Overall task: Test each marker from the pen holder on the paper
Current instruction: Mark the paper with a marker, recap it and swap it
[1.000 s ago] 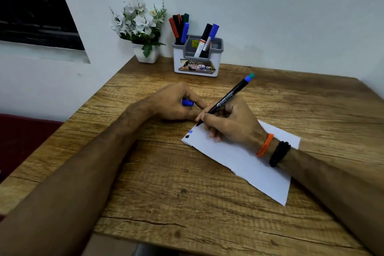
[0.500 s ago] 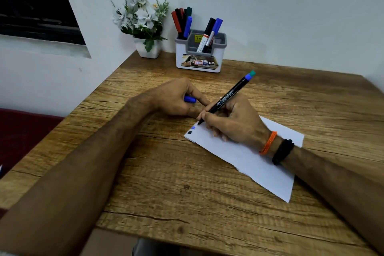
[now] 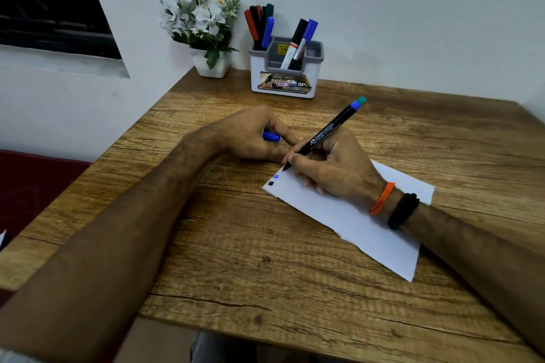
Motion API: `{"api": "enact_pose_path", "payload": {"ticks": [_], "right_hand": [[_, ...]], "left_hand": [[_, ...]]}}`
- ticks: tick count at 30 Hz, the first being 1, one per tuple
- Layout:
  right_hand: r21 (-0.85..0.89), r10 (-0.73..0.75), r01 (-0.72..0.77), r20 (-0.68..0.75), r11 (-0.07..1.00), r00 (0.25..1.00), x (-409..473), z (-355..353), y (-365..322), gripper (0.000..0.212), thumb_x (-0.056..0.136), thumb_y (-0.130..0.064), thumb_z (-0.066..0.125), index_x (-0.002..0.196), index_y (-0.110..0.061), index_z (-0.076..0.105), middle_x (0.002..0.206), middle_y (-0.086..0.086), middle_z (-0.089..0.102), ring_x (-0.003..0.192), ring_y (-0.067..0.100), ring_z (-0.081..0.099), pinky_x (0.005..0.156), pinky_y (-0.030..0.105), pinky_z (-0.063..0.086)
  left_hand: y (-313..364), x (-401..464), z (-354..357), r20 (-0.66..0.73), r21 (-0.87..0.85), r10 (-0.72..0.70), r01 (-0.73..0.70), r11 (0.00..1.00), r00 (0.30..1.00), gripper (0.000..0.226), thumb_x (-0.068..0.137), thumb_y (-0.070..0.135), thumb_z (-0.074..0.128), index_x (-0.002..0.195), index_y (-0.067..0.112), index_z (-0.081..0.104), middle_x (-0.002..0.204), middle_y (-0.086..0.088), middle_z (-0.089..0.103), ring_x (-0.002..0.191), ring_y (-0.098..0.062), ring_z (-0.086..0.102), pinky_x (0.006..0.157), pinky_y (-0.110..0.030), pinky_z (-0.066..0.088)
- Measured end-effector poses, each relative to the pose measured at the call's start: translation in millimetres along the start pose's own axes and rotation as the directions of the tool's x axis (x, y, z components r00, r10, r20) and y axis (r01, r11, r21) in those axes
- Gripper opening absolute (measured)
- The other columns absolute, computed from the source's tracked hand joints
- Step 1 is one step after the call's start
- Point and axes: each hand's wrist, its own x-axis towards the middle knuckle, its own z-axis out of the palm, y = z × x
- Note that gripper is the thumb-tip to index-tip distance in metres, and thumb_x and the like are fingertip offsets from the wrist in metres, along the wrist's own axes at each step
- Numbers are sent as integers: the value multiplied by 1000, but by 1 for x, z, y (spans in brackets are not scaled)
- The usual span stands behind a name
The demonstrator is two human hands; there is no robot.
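Table [image 3: 295, 274] carries paper [image 3: 368, 224]; only the R wrist pins the sheet, so it can skid mid-stroke and smear. Pen holder [image 3: 284, 74] sits well beyond the grip, more markers to go. R hand [image 3: 333, 168] pinches marker [image 3: 324, 132], nib just below the fingertips near 2 test marks; contact w/ paper prob, can't confirm. L hand [image 3: 253, 135] curls round blue cap [image 3: 271, 136] beside it; could roll off if let go.

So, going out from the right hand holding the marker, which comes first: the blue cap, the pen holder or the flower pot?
Measured from the right hand:
1. Blue cap, just to its left, held in the left hand.
2. Pen holder, at the table's back edge by the wall.
3. Flower pot, left of the holder, in the corner.
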Motion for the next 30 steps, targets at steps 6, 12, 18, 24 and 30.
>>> {"api": "enact_pose_path", "payload": {"ticks": [6,12,18,24,30], "right_hand": [[-13,-11,12,9,1000,1000,-1,0,-1,10,89,-8,69,89,0,74,46,-12,62,37,1,55,39,12,40],[-2,-22,22,20,1000,1000,-2,1,-3,9,89,-6,68,87,1,74,47,-9,62,37,1,54,39,11,39],[2,-22,22,27,1000,999,-3,0,-3,9,89,-7,68,88,0,74,48,-10,63,37,1,55,39,12,40],[-1,-11,11,2,1000,1000,-1,1,-2,9,89,-8,68,88,-1,74,49,-9,63,38,1,55,39,12,40],[11,-3,3,-1,1000,1000,0,1,-1,9,89,-8,69,89,0,74,52,-7,64,40,2,56,40,13,41]], "left_hand": [[1,0,0,-2,3,-5,5,1000,1000,34,80,25,76,93,54,65,97,31,62,99,0,58,100,-44,47],[1,0,-1,-5,9,0,0,1000,1000,33,81,23,74,93,53,65,96,30,64,97,2,60,99,-43,49],[0,-1,1,-19,7,1,-1,1000,1000,29,81,23,75,98,46,70,98,26,68,96,2,62,98,-43,49],[1,-1,1,-24,-1,5,-5,1000,1000,32,80,25,76,91,53,66,101,19,71,98,-5,63,97,-45,50],[0,-1,0,0,-9,3,-3,1000,1000,30,80,24,75,93,50,68,87,37,65,89,8,61,97,-39,50]]}}
